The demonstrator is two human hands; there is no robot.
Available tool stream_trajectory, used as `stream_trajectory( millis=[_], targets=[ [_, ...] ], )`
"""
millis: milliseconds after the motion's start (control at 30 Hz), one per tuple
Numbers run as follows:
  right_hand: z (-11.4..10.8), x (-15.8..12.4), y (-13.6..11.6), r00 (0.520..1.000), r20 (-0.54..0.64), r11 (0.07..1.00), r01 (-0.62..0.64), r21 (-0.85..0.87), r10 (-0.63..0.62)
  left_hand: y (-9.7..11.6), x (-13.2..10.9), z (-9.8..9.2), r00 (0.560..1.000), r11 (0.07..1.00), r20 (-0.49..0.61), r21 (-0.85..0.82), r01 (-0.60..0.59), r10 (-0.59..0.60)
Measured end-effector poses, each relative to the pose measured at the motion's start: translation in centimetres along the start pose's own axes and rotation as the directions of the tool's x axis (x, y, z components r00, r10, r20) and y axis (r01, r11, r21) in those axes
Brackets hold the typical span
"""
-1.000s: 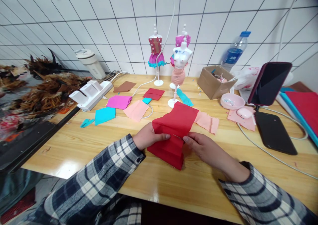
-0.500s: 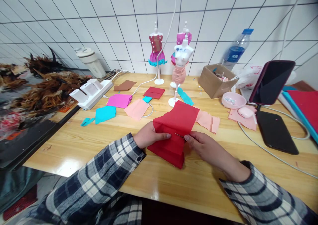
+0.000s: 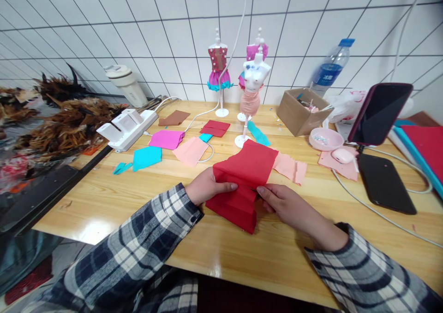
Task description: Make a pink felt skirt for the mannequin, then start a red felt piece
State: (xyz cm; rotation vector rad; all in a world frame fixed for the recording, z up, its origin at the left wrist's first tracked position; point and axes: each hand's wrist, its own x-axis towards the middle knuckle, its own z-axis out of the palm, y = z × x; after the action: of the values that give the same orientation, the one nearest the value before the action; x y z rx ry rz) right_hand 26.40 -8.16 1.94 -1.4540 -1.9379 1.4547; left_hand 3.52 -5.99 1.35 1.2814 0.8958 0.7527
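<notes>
We have the red cloth (image 3: 254,163) right in front of us, held over the table (image 3: 104,197) between both hands. Our left hand (image 3: 206,186) grips its left side, thumb flat on top and fingers tucked out of sight; our right hand (image 3: 285,203) sits at the right edge, thumb and finger pinched together on what looks like a thin tool (image 3: 254,191) (mostly hidden, so we cannot say which). We judge the cloth light, soft and floppy, apt to crease or slip rather than break. We would hold it beside the middle fold, pressed flat and gently taut.
</notes>
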Motion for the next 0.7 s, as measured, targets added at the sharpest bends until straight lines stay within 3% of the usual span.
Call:
stream_trajectory(
  millis=[700],
  targets=[
    [-0.25,0.11,-0.19,0.999,-0.031,0.999,0.035,-0.010,-0.035,-0.11,0.03,0.02,0.999,0.999,-0.033,0.035,0.012,-0.011]
  ],
)
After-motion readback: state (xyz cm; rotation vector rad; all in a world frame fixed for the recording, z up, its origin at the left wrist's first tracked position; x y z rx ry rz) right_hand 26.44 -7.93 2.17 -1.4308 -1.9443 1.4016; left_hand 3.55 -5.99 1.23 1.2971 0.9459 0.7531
